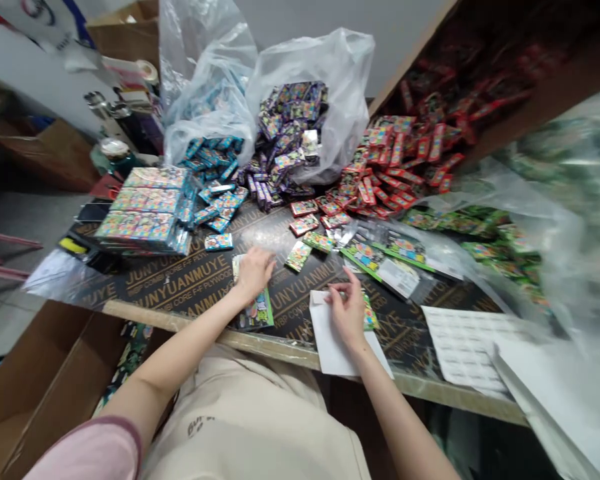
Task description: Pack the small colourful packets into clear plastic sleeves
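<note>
My left hand (255, 273) rests over the top part of a flat green printed packet (263, 311) near the table's front edge. Its fingers are curled together, and whatever is under their tips is hidden. Over a white paper sheet (330, 347) that juts past the edge is my right hand (349, 308), thumb and fingers bent in a pinch at the sheet's upper part, beside a small pale label. Another green packet (369, 313) shows partly behind that hand. Between the hands, slightly farther back, lie small green boxes (298, 256).
Blue packs (220, 207), purple packs (285, 140) in a plastic bag, and red packs (395, 160) are heaped at the back. A wrapped stack of boxes (143, 207) stands left. Green bags (380, 257) and a label sheet (470, 343) lie right. An open carton (40, 373) is below left.
</note>
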Motion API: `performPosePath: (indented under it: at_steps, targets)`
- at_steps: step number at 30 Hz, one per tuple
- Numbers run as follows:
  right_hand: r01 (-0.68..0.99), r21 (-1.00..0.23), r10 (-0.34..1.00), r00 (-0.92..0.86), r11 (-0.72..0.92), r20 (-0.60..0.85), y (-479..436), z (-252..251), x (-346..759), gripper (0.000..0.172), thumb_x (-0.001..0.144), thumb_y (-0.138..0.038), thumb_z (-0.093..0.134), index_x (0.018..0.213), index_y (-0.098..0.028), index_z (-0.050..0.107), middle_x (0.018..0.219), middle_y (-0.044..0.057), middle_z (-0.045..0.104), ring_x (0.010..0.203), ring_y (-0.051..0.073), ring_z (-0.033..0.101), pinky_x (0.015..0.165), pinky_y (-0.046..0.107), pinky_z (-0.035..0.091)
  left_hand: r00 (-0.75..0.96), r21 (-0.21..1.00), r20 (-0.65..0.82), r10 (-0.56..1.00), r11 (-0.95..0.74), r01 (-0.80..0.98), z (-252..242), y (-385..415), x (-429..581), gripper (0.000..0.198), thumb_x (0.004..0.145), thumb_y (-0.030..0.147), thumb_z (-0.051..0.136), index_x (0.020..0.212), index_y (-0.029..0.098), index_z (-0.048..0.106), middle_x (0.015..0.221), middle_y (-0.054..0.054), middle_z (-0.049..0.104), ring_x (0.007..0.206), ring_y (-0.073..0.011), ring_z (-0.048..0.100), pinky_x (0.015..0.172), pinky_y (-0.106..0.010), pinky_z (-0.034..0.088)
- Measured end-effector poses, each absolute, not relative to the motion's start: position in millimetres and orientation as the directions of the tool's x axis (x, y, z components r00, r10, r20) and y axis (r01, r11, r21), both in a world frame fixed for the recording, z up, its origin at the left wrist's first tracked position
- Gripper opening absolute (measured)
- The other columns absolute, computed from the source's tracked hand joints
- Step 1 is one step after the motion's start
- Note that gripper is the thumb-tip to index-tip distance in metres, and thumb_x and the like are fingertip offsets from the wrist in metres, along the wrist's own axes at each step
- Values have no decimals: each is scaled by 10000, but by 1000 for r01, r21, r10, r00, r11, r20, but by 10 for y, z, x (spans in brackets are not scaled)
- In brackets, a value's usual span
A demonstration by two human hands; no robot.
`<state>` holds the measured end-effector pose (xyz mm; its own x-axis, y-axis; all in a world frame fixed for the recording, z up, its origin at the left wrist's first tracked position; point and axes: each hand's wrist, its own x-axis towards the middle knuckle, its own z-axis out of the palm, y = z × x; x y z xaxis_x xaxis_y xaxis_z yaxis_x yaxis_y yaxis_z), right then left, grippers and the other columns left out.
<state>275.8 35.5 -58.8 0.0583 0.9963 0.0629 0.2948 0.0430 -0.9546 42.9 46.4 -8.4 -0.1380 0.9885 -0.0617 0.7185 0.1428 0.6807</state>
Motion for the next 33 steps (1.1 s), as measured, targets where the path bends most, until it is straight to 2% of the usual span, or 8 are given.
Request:
performPosePath:
  at_steps: [2,4,7,10,13,20,28,33]
  targets:
    - [304,-950,996,34,67,81,387,-519,2747,561,839,-305,556,1379,-240,419,849,29,601,719,172,584,654,338,521,-144,411,43,989,113,905,-36,430,93,258,852,285,620,1077,163,652,1169,-150,615,1178,-313,499,989,-470,402]
    - [296,-950,994,14,101,110,434,-368,2712,562,820,-313,590,1356,-231,444,829,29,620,735,183,592,679,353,507,-120,286,-15,993,119,951,-25,398,-133,301,835,346,643,1072,160,649,1144,-155,607,1142,-329,507,942,-482,421]
    - [261,-951,986,-28,166,165,533,17,2602,557,804,-313,619,1332,-235,463,804,17,633,752,187,601,731,366,494,-56,390,2,998,51,919,11,377,-231,268,854,319,623,1069,162,651,1078,-121,619,1056,-275,564,903,-416,457]
    - [204,-952,971,-120,229,208,643,497,2440,579,789,-306,642,1334,-258,454,791,2,629,767,182,602,749,356,488,22,591,176,984,-124,797,187,346,-159,160,860,203,602,986,170,694,986,-82,653,928,-208,621,849,-336,485]
    - [162,-950,932,-292,268,214,707,920,2255,635,765,-287,670,1351,-257,428,765,-15,606,779,173,599,748,330,478,149,703,321,935,-341,624,447,236,-59,124,829,135,626,891,185,719,858,-48,694,805,-173,648,759,-290,497]
    - [147,-979,721,-693,143,1,612,1199,1868,652,724,-258,684,1325,-233,434,756,-32,545,719,133,550,650,262,447,108,750,474,874,-465,470,675,-79,50,66,757,93,687,737,156,686,790,-58,739,732,-169,688,699,-265,514]
    - [218,-963,724,-689,161,-35,494,1055,1713,654,716,-173,640,1328,-223,416,677,-59,526,643,114,510,587,229,382,65,779,455,888,-433,454,741,-175,17,91,710,79,632,718,158,675,802,-60,743,763,-184,703,711,-280,528]
    - [236,-955,757,-653,178,-20,453,1037,1694,639,709,-152,621,1315,-207,426,670,-57,537,631,117,514,585,231,387,-12,779,464,886,-402,482,700,-207,94,120,683,210,748,670,163,639,749,-55,731,726,-194,696,677,-283,520]
